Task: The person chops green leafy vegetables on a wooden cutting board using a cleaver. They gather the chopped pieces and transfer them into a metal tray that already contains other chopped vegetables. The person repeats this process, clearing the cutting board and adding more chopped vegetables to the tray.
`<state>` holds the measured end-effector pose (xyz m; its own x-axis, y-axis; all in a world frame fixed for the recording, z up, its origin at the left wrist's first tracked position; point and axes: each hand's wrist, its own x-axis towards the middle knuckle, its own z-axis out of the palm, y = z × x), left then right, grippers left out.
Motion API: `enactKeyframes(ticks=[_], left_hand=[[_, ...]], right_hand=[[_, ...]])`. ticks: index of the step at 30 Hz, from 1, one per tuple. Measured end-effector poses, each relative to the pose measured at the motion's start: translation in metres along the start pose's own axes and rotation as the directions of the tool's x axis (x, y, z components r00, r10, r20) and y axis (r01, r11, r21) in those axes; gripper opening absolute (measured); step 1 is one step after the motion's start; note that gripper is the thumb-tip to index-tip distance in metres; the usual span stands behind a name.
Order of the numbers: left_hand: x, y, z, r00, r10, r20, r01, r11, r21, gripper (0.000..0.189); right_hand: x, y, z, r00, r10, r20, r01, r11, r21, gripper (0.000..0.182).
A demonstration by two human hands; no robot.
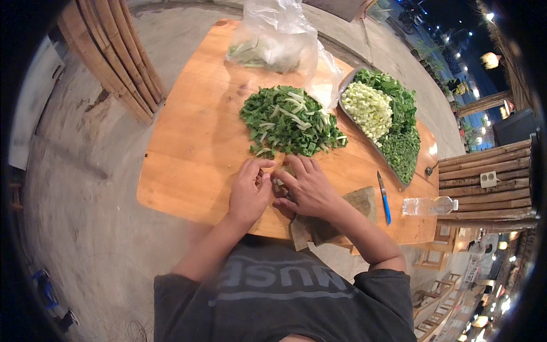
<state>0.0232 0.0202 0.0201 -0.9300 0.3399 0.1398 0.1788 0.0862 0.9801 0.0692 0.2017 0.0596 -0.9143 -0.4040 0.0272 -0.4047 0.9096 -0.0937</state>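
A heap of chopped leafy greens (290, 122) with pale cut stems lies on the wooden table (183, 149). Just below its near edge are my left hand (252, 188), fingers curled, and my right hand (305, 186), fingers bent. The hands nearly meet. Something small and pale shows beneath my right fingers; what it is, and whether either hand grips it, is unclear. A brown cloth (361, 203) lies partly under my right forearm and hangs over the table's near edge. Right of it is a knife with a blue handle (386, 207).
A tray (365, 130) at the right holds diced pale stems (367, 107) and chopped greens (399, 149). A clear plastic bottle (429, 206) lies near the right edge. At the back sits a clear plastic bag (277, 47) with greens inside. Bamboo posts (124, 64) stand beyond the table.
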Motion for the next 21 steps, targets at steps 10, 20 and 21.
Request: enactKeyframes(ticks=[10, 20, 21], left_hand=[[0.001, 0.002, 0.001, 1.0, 0.002, 0.001, -0.002, 1.0, -0.026, 0.018], [-0.002, -0.009, 0.006, 0.994, -0.107, 0.015, 0.108, 0.986, -0.127, 0.017], [-0.002, -0.009, 0.006, 0.995, -0.102, 0.014, 0.103, 0.987, -0.121, 0.017]], right_hand=[[0.012, 0.011, 0.019, 0.969, -0.228, -0.09, 0.213, 0.965, -0.15, 0.026], [0.008, 0.006, 0.023, 0.966, -0.212, -0.145, 0.188, 0.969, -0.161, 0.015], [0.008, 0.007, 0.025, 0.964, -0.216, -0.154, 0.19, 0.968, -0.167, 0.016]])
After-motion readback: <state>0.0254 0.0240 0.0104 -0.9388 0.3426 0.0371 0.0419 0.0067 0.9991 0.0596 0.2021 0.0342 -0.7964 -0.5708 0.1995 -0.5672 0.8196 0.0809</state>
